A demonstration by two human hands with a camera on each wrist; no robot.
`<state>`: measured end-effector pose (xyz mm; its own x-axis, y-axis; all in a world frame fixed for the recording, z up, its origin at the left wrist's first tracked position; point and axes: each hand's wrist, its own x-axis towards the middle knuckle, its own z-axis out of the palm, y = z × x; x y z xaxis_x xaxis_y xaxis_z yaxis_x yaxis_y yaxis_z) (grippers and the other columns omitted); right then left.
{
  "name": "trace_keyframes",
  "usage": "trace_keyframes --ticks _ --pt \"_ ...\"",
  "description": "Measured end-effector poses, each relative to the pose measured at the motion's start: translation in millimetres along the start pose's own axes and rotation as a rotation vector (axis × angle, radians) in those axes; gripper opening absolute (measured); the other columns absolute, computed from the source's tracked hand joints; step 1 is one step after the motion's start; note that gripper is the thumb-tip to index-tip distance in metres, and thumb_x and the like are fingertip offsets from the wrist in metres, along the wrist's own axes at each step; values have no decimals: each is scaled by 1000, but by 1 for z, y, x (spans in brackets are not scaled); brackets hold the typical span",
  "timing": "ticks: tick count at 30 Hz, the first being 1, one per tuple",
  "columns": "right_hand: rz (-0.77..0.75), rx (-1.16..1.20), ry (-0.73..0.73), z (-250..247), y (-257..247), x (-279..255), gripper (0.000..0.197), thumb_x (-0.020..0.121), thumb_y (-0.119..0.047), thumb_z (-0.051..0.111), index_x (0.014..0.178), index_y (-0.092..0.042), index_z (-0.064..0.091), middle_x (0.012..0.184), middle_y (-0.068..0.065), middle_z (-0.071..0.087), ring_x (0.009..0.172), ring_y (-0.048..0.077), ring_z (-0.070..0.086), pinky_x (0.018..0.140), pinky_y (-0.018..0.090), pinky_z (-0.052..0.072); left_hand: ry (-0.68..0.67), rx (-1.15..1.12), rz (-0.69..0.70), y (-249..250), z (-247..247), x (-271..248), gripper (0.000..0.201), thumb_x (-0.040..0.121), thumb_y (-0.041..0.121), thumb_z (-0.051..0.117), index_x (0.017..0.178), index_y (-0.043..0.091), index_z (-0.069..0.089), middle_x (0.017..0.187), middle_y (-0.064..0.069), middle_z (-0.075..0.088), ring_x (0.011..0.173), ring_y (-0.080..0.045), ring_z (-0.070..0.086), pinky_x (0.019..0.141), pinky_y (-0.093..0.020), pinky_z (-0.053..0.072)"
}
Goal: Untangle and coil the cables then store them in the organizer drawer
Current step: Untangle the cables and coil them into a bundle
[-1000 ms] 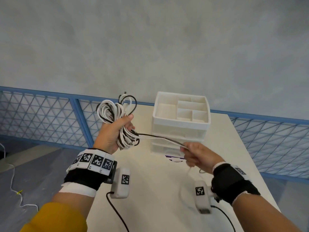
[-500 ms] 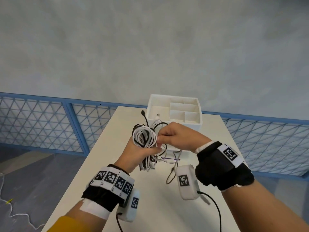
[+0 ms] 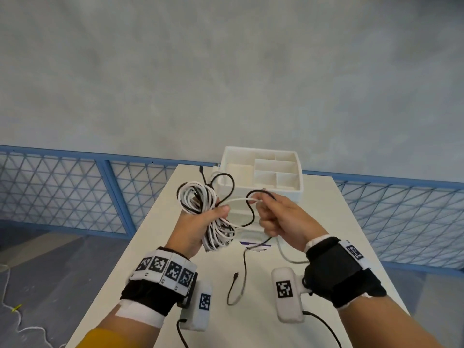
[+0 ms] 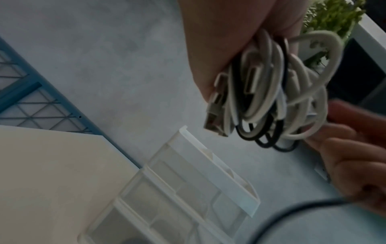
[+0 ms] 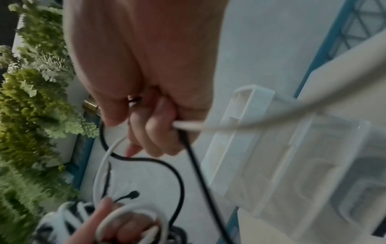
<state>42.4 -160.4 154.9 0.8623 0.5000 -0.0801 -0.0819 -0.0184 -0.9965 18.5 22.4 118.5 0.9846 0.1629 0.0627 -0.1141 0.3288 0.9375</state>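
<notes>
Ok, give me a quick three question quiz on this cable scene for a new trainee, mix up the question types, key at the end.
1. True or false: the left hand grips the bundle of white and black cables.
2. The right hand pinches: A) a white and a black strand, B) the organizer, C) nothing.
3. Fill in: a loose black cable end lies on the ____.

Key: 1 true; 2 A; 3 table.

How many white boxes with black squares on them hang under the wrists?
2. The left white box hangs under the left wrist, the right white box under the right wrist, both over the table. None seems hidden.
</notes>
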Motion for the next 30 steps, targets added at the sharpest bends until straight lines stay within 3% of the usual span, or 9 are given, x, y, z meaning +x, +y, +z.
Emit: trace_keyframes --ticks 5,8,13,17,19,23,25,28,30 --pt "80 -212 0 19 -10 3 30 96 -29 38 69 -16 40 52 -7 27 40 8 20 39 20 14 -106 70 -12 -9 8 -3 31 61 7 75 91 10 67 88 -4 73 88 -19 68 79 -32 54" --pt "83 -228 33 29 -9 9 28 97 -29 37 73 -17 43 53 -4 29 36 6 24 36 19 18 -124 -1 -60 -14 15 -6 39 63 5 72 101 11 67 101 -9 73 98 -22 68 84 -35 55" --pt "65 -284 -52 33 -5 9 17 94 -29 47 86 -14 42 55 -2 36 42 8 31 42 20 28 87 -117 -50 -22 11 1 24 76 -3 64 101 -3 63 94 -17 70 87 -29 67 74 -36 57" --pt "-21 -92 -122 13 -2 5 13 96 -11 40 101 -8 52 66 0 42 52 9 39 56 22 41 102 -124 -65 -9 -8 10 8 74 8 66 73 5 59 58 -5 63 60 -19 62 60 -29 55" --pt "-78 -15 -99 10 2 7 23 96 -4 37 102 -8 59 66 -1 44 56 7 45 65 21 49 42 -37 -78 -3 -12 11 8 73 7 69 76 6 61 59 -5 63 60 -18 62 63 -31 55" --pt "-214 200 52 30 11 13 20 92 0 44 85 -5 62 87 -1 60 89 12 60 85 26 54 -113 21 -158 -4 2 4 34 61 10 71 94 5 66 75 -7 68 70 -20 63 62 -27 57" --pt "-258 218 105 40 21 17 15 87 1 51 89 -5 65 102 -4 54 103 14 56 86 23 51 -159 -26 -180 -4 4 3 35 65 9 68 100 5 65 78 -5 72 74 -19 68 62 -26 56" --pt "-275 179 200 41 28 23 15 85 -2 57 95 -4 67 115 -8 46 124 20 45 101 34 43 -238 -87 -245 -3 1 1 38 71 5 66 110 7 63 90 -7 74 82 -18 71 68 -28 57" --pt "-245 226 200 38 26 25 16 85 -5 57 98 -6 67 120 -8 44 128 23 42 102 37 44 -278 -94 -260 -2 2 0 41 73 2 69 113 6 62 95 -9 73 87 -19 70 70 -30 57"
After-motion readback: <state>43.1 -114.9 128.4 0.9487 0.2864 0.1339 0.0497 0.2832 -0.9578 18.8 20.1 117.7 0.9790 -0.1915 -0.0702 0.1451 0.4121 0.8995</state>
